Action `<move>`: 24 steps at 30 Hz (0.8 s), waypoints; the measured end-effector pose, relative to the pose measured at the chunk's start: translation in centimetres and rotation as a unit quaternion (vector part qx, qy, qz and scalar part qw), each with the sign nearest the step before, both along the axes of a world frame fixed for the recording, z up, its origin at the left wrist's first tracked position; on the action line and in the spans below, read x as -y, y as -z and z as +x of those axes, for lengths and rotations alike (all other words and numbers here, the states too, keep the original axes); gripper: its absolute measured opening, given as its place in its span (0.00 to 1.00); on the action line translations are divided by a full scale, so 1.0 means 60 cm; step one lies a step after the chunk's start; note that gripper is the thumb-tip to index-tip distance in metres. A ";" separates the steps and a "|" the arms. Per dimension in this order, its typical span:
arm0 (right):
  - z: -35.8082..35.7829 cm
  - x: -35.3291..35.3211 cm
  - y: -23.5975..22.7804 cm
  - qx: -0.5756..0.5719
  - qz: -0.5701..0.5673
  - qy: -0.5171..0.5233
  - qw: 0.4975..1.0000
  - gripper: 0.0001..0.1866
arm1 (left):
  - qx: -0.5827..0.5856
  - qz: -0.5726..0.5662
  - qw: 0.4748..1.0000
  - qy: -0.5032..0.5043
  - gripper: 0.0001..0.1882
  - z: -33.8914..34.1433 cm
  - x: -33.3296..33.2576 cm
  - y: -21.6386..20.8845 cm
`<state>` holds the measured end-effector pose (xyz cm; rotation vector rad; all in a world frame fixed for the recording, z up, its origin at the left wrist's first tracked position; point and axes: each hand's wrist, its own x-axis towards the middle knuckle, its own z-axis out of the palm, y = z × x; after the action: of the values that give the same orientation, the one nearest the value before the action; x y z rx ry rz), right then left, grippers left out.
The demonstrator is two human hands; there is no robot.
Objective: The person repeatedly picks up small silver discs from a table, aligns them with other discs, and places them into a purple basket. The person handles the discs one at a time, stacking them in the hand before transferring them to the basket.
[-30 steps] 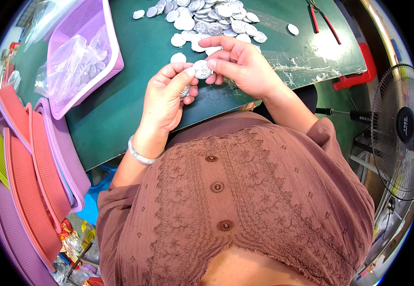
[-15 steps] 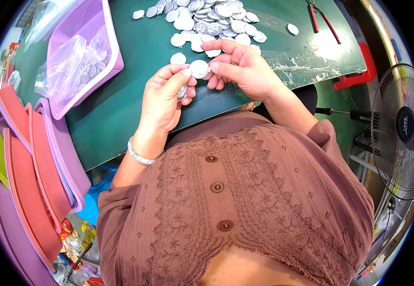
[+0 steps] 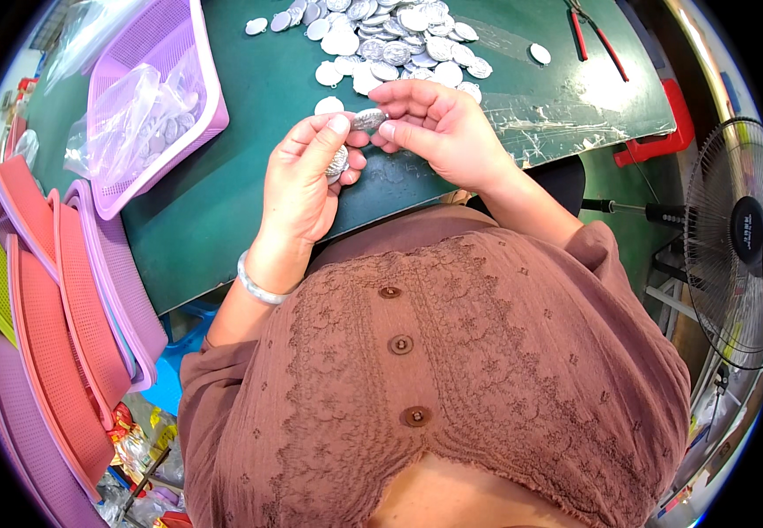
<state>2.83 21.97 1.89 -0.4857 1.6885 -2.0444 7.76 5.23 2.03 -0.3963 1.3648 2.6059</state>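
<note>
- So we've got the left hand (image 3: 306,167) up over the near part of the green table (image 3: 240,176), with a second disc (image 3: 337,164) gripped in its curled fingers.
- The left thumb and forefinger sit by the left end of a silver disc (image 3: 369,119); we can't tell how hard they press on it, if at all.
- The right hand (image 3: 443,128) has the right end of that same silver disc, pinched at its thumb and fingertips. We see the disc tilted, nearly edge-on, between the two hands.
- Just beyond the hands we spot a loose disc (image 3: 328,106), and past it a big pile of discs (image 3: 390,44), all silvery and overlapping.
- Off to the right we can see a lone disc (image 3: 540,54) and red-handled pliers (image 3: 606,49).
- On the table's left we have a purple basket (image 3: 214,92) with a clear plastic bag (image 3: 131,101) in it, grey discs showing through.
- Further left we find stacked baskets (image 3: 43,343), mostly pink and purple.
- We also notice a pale bangle (image 3: 259,282) on the left wrist and a black fan (image 3: 733,238) at far right.
</note>
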 end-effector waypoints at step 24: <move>-0.033 -0.017 0.009 -0.506 0.369 0.139 0.767 0.25 | 0.050 0.136 0.989 -0.010 0.08 -0.004 0.014 0.003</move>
<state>0.84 23.00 1.37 -1.2156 3.1216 -1.0081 7.53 4.42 1.87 -0.4934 0.9617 2.6974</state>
